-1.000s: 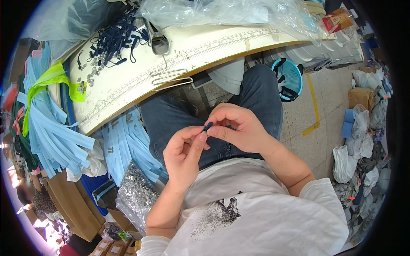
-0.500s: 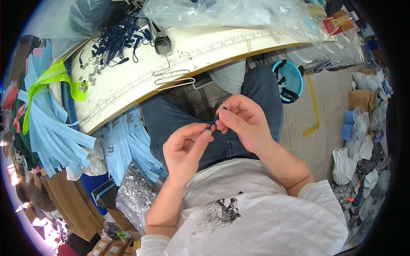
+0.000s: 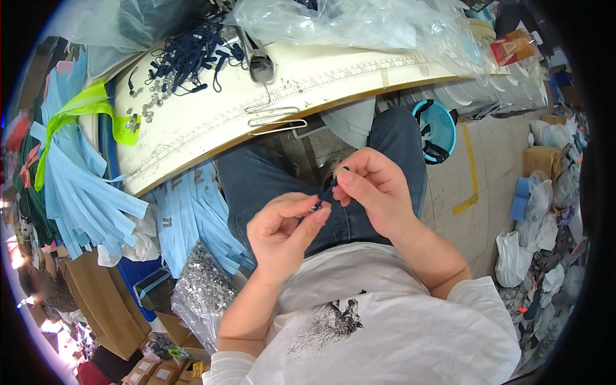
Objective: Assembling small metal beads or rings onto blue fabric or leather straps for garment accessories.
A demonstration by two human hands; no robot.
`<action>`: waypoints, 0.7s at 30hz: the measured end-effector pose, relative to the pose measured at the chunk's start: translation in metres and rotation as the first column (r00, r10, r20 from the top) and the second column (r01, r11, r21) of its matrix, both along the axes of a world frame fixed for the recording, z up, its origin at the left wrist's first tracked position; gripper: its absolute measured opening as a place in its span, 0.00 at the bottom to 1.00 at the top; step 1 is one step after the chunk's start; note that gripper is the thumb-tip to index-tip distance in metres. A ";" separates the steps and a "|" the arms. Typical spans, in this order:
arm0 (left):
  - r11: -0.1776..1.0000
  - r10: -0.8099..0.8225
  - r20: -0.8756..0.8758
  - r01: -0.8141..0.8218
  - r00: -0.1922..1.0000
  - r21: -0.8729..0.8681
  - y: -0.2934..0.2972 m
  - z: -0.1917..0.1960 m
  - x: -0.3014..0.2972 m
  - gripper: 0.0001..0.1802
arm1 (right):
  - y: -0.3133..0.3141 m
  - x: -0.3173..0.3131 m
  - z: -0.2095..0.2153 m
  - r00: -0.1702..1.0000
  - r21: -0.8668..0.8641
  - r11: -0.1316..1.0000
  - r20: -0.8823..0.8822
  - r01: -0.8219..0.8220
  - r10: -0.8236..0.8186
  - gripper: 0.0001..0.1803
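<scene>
Above my lap, a short navy cord pull (image 3: 328, 190) stretches between my two hands. My left hand (image 3: 279, 236) pinches its lower end between thumb and fingers, where a tiny metal piece (image 3: 314, 207), perhaps a zipper slider, peeks out. The upper end sits in the pinch of my right hand (image 3: 378, 192). On the white table ahead lies a tangled heap of similar navy cord pulls (image 3: 192, 58). Beside the heap, small silver metal pieces (image 3: 153, 104) are scattered. My fingers partly hide how cord and metal meet.
A bent wire (image 3: 276, 120) and a metal scoop-like holder (image 3: 260, 67) are at the table's edge (image 3: 333, 104). Light blue strips (image 3: 183, 218) hang at left, above a clear bag of metal pieces (image 3: 204, 289). A blue basket (image 3: 444, 131) stands on the floor at right.
Both hands have shifted slightly right and down in the picture, still pinching the cord pull. More of the cord shows between them. The whole view has moved a little.
</scene>
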State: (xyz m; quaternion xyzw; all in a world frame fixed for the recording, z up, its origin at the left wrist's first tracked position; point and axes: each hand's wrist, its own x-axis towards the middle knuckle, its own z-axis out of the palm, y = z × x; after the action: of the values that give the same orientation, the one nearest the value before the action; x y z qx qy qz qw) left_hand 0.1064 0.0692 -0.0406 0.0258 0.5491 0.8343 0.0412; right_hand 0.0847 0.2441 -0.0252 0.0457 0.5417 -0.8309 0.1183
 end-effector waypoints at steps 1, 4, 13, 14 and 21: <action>0.998 -0.039 -0.055 0.042 0.998 0.043 0.000 0.001 0.000 0.15 | -0.001 0.000 -0.001 1.000 -0.037 0.999 0.024 0.017 -0.016 0.05; 0.995 -0.041 -0.106 0.051 0.993 0.090 0.002 0.003 -0.001 0.15 | -0.002 -0.003 0.000 0.998 -0.102 0.995 0.065 0.021 -0.014 0.06; 0.881 0.213 -0.268 -0.303 0.940 -0.363 -0.038 0.011 -0.048 0.14 | 0.030 -0.106 0.072 0.814 0.466 0.769 -0.569 0.438 -0.119 0.10; 0.739 0.222 -0.404 -0.423 0.888 -0.524 -0.057 0.015 -0.061 0.13 | 0.038 -0.127 0.084 0.763 0.479 0.715 -0.635 0.509 -0.118 0.10; -0.080 0.045 -0.636 -0.632 0.771 -0.771 -0.161 0.022 -0.156 0.26 | 0.063 -0.197 0.100 0.656 0.658 0.150 -0.752 0.738 0.070 0.14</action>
State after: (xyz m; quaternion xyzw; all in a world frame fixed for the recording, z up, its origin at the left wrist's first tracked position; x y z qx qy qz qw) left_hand -0.0494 -0.0922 -0.0191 0.0222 0.9416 0.1656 -0.2924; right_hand -0.1122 0.3068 0.0751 -0.0424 0.8989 -0.2825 -0.3322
